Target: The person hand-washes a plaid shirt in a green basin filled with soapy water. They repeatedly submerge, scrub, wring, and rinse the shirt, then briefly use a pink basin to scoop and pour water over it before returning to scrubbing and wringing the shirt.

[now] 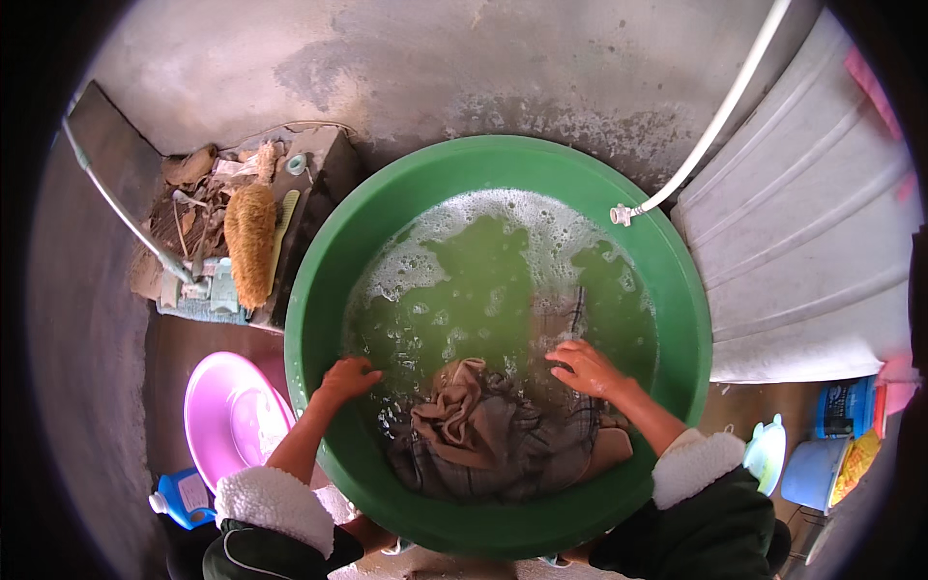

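Observation:
A large round green tub holds cloudy, greenish water with white suds along its far side. Wet clothes, brown and dark grey plaid, lie bunched in the near part, half out of the water. A plaid piece shows under the surface farther back. My left hand hovers by the tub's left inner wall, fingers stretched out and holding nothing. My right hand is over the right side of the clothes, its fingers apart and nothing gripped; whether the fingertips touch the cloth is unclear.
A white hose hangs over the tub's far right rim. Left stands a ledge with a bristle brush and a mop. Below are a pink basin and blue bottle. A whitish cover and blue containers are right.

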`<state>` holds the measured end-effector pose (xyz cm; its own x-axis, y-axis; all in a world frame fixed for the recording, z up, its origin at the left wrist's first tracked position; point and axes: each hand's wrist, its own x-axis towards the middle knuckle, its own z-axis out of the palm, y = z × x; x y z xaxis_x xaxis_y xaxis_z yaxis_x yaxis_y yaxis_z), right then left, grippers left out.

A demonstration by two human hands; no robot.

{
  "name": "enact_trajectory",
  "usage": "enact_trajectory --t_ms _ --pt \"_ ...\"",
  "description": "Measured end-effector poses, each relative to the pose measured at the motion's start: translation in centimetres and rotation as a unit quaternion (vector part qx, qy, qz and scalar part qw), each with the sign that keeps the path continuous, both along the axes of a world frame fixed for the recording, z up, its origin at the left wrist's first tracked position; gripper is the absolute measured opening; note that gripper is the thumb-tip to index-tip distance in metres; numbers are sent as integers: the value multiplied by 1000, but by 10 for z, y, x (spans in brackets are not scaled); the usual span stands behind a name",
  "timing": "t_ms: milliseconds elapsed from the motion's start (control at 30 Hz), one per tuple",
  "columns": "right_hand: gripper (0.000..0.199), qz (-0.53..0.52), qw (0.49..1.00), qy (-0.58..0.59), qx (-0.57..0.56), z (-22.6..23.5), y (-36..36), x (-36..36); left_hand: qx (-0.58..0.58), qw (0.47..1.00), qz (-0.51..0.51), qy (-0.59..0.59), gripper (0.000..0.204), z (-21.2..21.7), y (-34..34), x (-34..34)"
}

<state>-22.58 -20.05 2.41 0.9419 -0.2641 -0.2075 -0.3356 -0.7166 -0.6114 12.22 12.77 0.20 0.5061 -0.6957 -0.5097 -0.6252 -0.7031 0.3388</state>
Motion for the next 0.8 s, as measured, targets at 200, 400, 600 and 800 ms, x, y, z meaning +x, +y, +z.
enact_trajectory --t_ms 200,400,600,800 --pt "28 94 967 234 31 -23 -82 71 120 983 -113 86 37 -36 -56 41" --pt "43 42 988 23 -146 -15 -124 144 -181 970 -163 -11 34 -31 -151 48" --pt "39 160 984 28 -70 25 -83 127 -250 949 -176 78 32 25 -178 1" --pt "29 133 986 80 61 -11 -48 116 -222 944 -214 115 18 55 -184 -101"
